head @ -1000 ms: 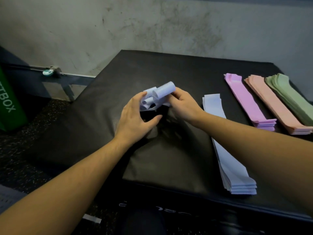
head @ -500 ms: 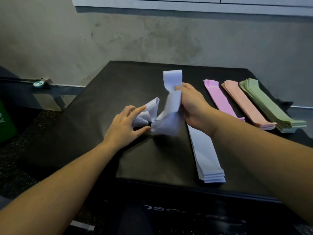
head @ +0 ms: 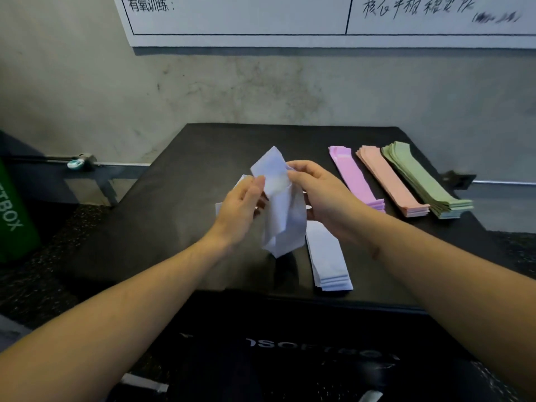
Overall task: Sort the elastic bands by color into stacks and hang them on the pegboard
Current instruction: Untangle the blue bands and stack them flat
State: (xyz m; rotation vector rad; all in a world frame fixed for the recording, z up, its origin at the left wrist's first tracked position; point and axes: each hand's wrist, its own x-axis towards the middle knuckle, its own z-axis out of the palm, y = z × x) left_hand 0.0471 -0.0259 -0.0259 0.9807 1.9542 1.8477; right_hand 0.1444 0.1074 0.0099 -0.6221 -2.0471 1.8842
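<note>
- Two bare forearms are reaching in from the bottom edge, meeting over a black padded worktop (head: 174, 227).
- At the near edge of the worktop, a flat stack of pale lavender elastic bands (head: 329, 264) is lying lengthwise, just right of the hands.
- The left hand (head: 242, 211) is pinching the upper left edge of a loose pale lavender band (head: 280, 210) between thumb and fingers.
- The right hand (head: 319, 192) is gripping the same band from the right side, fingers curled around its upper edge.
- The held band is hanging above the worktop between both hands, twisted and folded, its lower end drooping toward the surface.
- More pale lavender material is peeking out behind the left hand; what it is cannot be told.
- Farther right, three sorted stacks are lying side by side: a pink stack (head: 355, 175), a peach stack (head: 391, 181), and a green stack (head: 420, 178).
- At the far left, a green box (head: 13, 213) with white lettering is standing on the floor.
- Beyond the worktop, a grey wall is rising, with a white board (head: 261, 18) of handwritten characters at the top.
</note>
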